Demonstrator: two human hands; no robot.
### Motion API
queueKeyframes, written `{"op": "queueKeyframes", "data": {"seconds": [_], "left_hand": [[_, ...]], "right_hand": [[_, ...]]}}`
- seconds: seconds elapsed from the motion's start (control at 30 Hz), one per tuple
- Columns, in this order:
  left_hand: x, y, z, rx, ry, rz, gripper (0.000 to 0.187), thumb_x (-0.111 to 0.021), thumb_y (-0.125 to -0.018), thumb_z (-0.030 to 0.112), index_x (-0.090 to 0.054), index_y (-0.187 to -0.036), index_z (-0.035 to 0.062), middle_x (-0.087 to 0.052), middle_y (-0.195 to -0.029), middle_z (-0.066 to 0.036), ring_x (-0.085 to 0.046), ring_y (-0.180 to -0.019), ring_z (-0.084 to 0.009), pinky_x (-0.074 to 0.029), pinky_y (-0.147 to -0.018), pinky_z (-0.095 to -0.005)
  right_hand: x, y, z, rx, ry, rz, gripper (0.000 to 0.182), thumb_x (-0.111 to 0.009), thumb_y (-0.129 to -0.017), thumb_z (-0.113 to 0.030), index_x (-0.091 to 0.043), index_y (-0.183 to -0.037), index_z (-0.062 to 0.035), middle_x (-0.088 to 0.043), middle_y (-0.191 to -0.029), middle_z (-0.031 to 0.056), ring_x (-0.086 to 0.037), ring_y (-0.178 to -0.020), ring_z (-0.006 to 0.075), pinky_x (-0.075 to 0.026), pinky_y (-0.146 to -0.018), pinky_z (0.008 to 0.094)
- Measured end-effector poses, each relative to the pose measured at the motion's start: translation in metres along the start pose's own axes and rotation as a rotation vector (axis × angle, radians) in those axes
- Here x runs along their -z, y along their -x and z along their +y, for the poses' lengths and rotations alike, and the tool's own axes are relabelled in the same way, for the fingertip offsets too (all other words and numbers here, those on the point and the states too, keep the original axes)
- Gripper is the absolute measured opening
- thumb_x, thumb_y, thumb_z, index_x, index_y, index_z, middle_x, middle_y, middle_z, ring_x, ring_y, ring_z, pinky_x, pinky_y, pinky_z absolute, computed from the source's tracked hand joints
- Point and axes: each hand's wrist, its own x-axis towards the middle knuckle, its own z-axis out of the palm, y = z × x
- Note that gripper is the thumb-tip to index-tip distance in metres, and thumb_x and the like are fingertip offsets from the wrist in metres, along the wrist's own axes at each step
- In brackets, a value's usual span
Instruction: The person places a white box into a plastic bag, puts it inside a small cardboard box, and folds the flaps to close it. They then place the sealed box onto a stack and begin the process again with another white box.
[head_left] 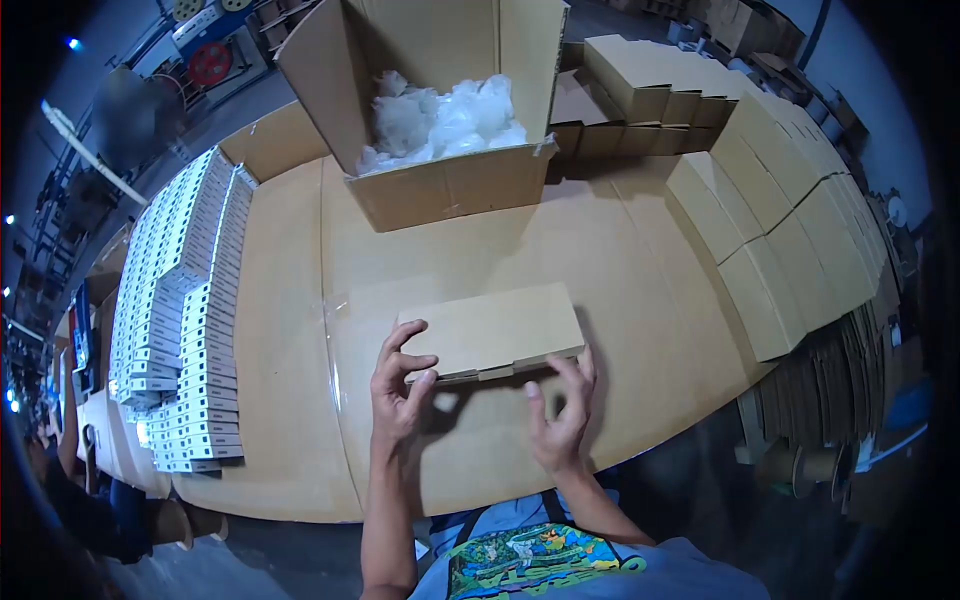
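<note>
A flat, closed brown cardboard box is between my hands, slightly tilted over the cardboard-covered table. My left hand grips its left end, with fingers bent over the top and the thumb at the front edge. At the right front corner my right hand holds the box, fingers against its end and front edge while the thumb stands a little apart. A tab shows along the front edge. What lies under the box is hidden.
A large open carton holding clear plastic bags stands at the back. Stacked small white boxes line the left side. Brown boxes are piled at right and back right. Flattened cardboard stands beyond the right edge. Another person's arm appears far left.
</note>
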Motion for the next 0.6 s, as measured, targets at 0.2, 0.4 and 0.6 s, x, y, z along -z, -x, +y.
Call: {"op": "queueKeyframes", "data": {"seconds": [0.2,0.4,0.6], "left_hand": [[0.0,0.004,-0.004,0.024,-0.017,-0.005,0.01,-0.067,-0.088,0.01,-0.067,-0.097,0.0065,-0.052,-0.146,-0.021,-0.046,-0.141,-0.0341,-0.038,-0.112,-0.0456],[-0.001,0.003,-0.002,0.03,-0.012,0.007,0.01,-0.068,-0.088,0.012,-0.067,-0.095,0.0055,-0.052,-0.146,-0.021,-0.047,-0.14,-0.0326,-0.042,-0.107,-0.0416],[-0.003,0.003,0.005,0.033,-0.083,0.041,0.008,-0.067,-0.088,0.004,-0.07,-0.095,0.0017,-0.06,-0.138,-0.023,-0.048,-0.139,-0.0379,-0.036,-0.115,-0.0482]], "right_hand": [[0.011,-0.02,0.035,0.003,-0.012,0.075,0.017,-0.075,-0.087,-0.001,-0.072,-0.103,-0.0041,-0.068,-0.126,0.0138,-0.052,-0.131,0.0389,-0.041,-0.11,0.0481],[0.014,-0.033,0.031,0.043,0.008,0.122,0.012,-0.078,-0.084,-0.003,-0.073,-0.095,-0.0056,-0.071,-0.116,0.0122,-0.058,-0.119,0.0347,-0.045,-0.104,0.0447],[0.024,-0.038,0.033,0.222,0.151,0.022,0.006,-0.072,-0.086,0.001,-0.071,-0.092,-0.0009,-0.069,-0.119,0.0137,-0.056,-0.129,0.0411,-0.045,-0.107,0.049]]}}
